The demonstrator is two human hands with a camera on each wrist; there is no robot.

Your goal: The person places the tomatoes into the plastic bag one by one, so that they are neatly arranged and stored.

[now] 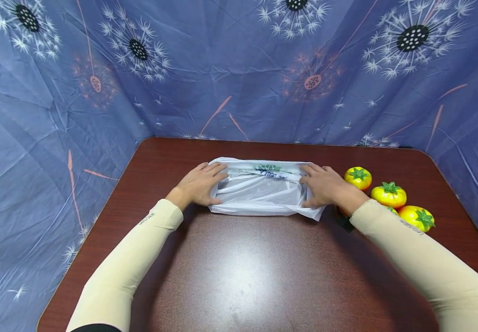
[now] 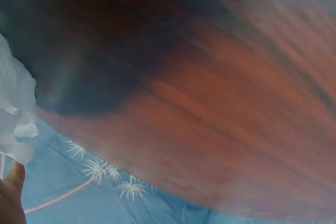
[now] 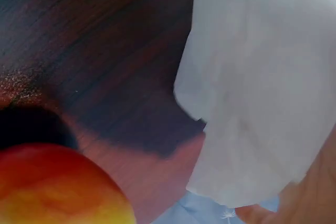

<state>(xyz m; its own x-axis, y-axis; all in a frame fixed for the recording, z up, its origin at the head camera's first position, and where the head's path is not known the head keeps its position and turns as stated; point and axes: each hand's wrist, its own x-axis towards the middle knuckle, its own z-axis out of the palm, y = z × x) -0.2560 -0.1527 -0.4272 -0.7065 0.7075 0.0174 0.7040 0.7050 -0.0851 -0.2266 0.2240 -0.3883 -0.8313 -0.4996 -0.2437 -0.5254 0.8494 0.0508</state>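
A white plastic bag [image 1: 259, 196] with green and blue print lies in a long rectangular shape across the middle of the table. Its upper side gapes, and a loose corner sticks out at the near right. At the left end my left hand [image 1: 201, 184] touches the bag with fingers spread, thumb toward the near side. My right hand [image 1: 324, 184] mirrors it at the right end, fingers extended over the plastic. In the right wrist view the bag [image 3: 257, 87] hangs as a pale sheet beside that hand [image 3: 310, 198]. Only a fingertip of the left hand [image 2: 13, 192] shows in its wrist view.
Several yellow-and-red round fruits with green leafy tops [image 1: 388, 194] sit right of the bag, partly behind my right forearm. A small dark object [image 1: 345, 223] lies under that wrist. The brown table [image 1: 239, 272] meets a blue dandelion-print cloth [image 1: 239, 69] at the back.
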